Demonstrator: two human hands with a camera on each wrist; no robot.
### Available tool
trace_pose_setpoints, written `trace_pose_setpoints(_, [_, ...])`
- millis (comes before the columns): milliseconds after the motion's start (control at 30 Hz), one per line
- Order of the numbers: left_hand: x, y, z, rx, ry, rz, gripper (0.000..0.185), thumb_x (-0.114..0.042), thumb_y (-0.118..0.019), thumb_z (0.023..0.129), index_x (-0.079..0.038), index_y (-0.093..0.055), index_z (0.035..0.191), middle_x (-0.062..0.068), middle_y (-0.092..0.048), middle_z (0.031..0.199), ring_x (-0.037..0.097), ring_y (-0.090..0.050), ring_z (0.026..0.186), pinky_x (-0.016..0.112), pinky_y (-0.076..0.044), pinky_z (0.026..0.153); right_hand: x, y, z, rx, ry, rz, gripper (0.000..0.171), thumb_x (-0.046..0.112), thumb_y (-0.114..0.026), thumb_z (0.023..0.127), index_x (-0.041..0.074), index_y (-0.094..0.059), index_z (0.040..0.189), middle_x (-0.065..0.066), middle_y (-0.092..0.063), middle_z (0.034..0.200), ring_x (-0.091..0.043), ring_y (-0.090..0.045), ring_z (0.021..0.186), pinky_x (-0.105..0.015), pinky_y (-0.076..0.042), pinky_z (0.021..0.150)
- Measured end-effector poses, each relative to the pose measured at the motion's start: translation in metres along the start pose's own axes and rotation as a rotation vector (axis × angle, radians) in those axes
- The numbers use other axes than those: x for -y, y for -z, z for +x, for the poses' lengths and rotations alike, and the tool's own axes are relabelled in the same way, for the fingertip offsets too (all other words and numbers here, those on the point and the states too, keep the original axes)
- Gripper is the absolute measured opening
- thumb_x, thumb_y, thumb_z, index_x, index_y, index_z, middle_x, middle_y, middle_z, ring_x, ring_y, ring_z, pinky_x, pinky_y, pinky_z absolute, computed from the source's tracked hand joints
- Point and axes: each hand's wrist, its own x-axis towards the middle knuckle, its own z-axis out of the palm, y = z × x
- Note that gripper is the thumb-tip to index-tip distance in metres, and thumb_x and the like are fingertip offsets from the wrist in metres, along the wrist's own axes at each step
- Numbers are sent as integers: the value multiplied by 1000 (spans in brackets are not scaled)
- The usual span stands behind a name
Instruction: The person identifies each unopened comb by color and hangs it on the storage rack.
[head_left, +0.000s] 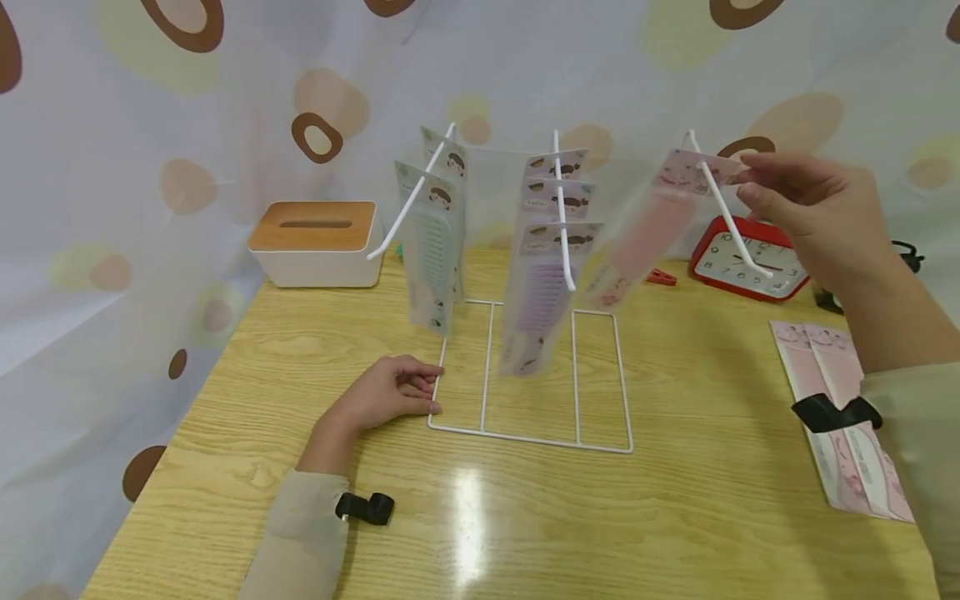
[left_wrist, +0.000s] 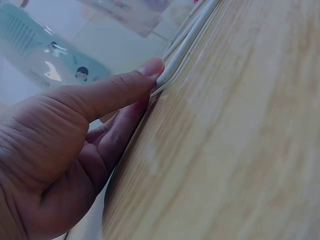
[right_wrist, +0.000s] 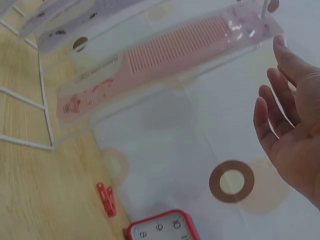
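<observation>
A white wire rack (head_left: 530, 438) with several hooks stands on the table. My left hand (head_left: 392, 387) pinches the left side of its base wire, thumb (left_wrist: 125, 87) on top. At the right hook, my right hand (head_left: 821, 212) pinches the top corner of a packaged pink comb (head_left: 648, 225). That pack hangs tilted on the hook, with its lower end slanting left; its comb teeth (right_wrist: 175, 45) show through the clear wrapper. Packaged purple combs (head_left: 543, 300) hang on the middle hook, and packaged green combs (head_left: 431, 250) on the left one.
More pink comb packs (head_left: 825, 367) lie on the table at the right, below my right forearm. A red alarm clock (head_left: 750, 258) and a red clip (head_left: 662, 277) sit behind the rack. A tissue box (head_left: 315, 242) stands back left, before a patterned curtain (head_left: 187, 333).
</observation>
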Motion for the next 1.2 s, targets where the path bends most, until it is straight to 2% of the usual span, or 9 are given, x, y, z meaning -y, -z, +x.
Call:
trace_pose_setpoints(167, [1,2,0,-3,1,5,55,-15,-84,81,-4,-65,132,12,-67,112,17,-68,96,28,-57,86,-28,34,-7,5,-98,-351,44,11,-67,96,17,-62,139,18,-70,109,2,-66,87,-7,-51,74])
trace_pose_setpoints(267, [2,3,0,-6,-1,7,55,-15,-84,82,-4,-65,132,12,-67,112,17,-68,97,29,-57,86,-52,56,-14,35,-153,-488,44,19,-65,98,23,-59,141,26,-67,105,4,-62,82,-8,-49,66])
trace_pose_setpoints(433, [2,2,-1,-7,6,-3,55,-14,-84,81,-4,-65,131,12,-67,111,17,-68,96,28,-57,86,-88,91,-30,99,-238,-660,42,29,-63,99,19,-61,139,32,-63,97,5,-57,79,-15,-46,59])
trace_pose_setpoints(600, [3,3,-1,-11,6,-1,54,-15,-84,81,-5,-65,131,12,-67,112,17,-68,96,28,-57,86,-121,121,-45,124,-293,-781,50,38,-61,99,13,-56,142,38,-58,97,14,-56,84,-17,-49,64])
trace_pose_setpoints(733, [2,4,-2,-15,6,6,54,-15,-84,81,-4,-65,131,12,-67,113,17,-67,97,28,-57,86,-144,135,-56,139,-264,-947,46,39,-62,99,13,-61,136,16,-63,108,19,-42,83,-23,-41,60])
trace_pose_setpoints(833, [2,4,-2,-15,0,8,54,-14,-84,81,-3,-65,131,12,-67,114,18,-66,97,27,-57,86,-156,144,-62,155,-303,-1004,46,40,-62,98,14,-60,136,-10,-56,122,5,-43,93,-29,-38,63])
trace_pose_setpoints(1000, [0,2,-1,-8,-5,6,54,-13,-83,82,-3,-65,131,12,-68,114,17,-67,97,28,-57,86,-170,160,-70,205,-374,-999,65,44,-70,92,10,-51,144,-24,-47,138,-33,-45,108,-29,-38,73])
trace_pose_setpoints(1100, [-1,0,0,-7,3,1,54,-12,-84,81,-4,-65,131,12,-68,114,17,-67,97,29,-57,86,-177,167,-71,253,-321,-1036,73,39,-76,89,4,-47,146,-33,-45,141,-44,-46,111,-25,-36,75])
trace_pose_setpoints(1200, [-1,-1,0,-5,3,3,54,-13,-84,81,-3,-65,131,12,-67,115,17,-67,97,29,-57,87,-180,171,-70,295,-311,-1059,78,38,-78,88,3,-44,149,-33,-43,144,-44,-44,111,-25,-34,78])
